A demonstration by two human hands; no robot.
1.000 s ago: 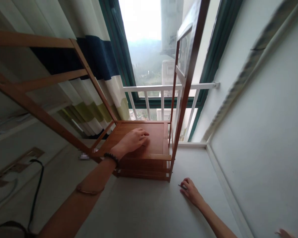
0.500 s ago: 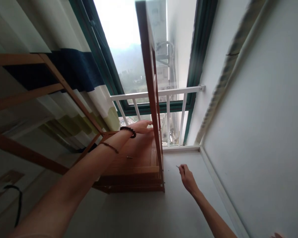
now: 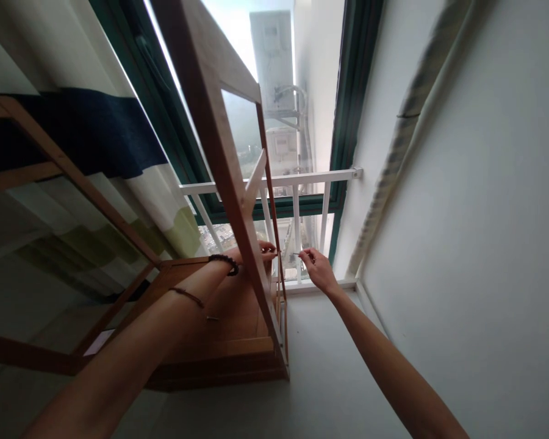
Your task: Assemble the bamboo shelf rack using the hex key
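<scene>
A reddish-brown wooden shelf unit [image 3: 219, 347] stands in the middle, its side frame [image 3: 231, 189] rising toward me. My left hand [image 3: 266, 251] reaches behind the near upright, with fingers drawn together at the inner side of the thin far post [image 3: 281, 277]. Whatever they pinch is too small to make out. On the other side of that post, my right hand [image 3: 319, 268] pinches a small thin metal screw [image 3: 296, 254]. The screw points left at the post, a short gap away. Another small screw [image 3: 213, 318] lies on the wooden board below my left forearm.
A white railing [image 3: 320, 177] crosses the green-framed window behind the shelf. Another wooden frame [image 3: 82, 183] and a striped curtain [image 3: 123, 134] stand at left. The white wall [image 3: 476, 201] bounds the right side.
My right hand has moved up and left with the screw, close to the far post. My left fingers have drawn together. The side frame now appears more tilted and turned.
</scene>
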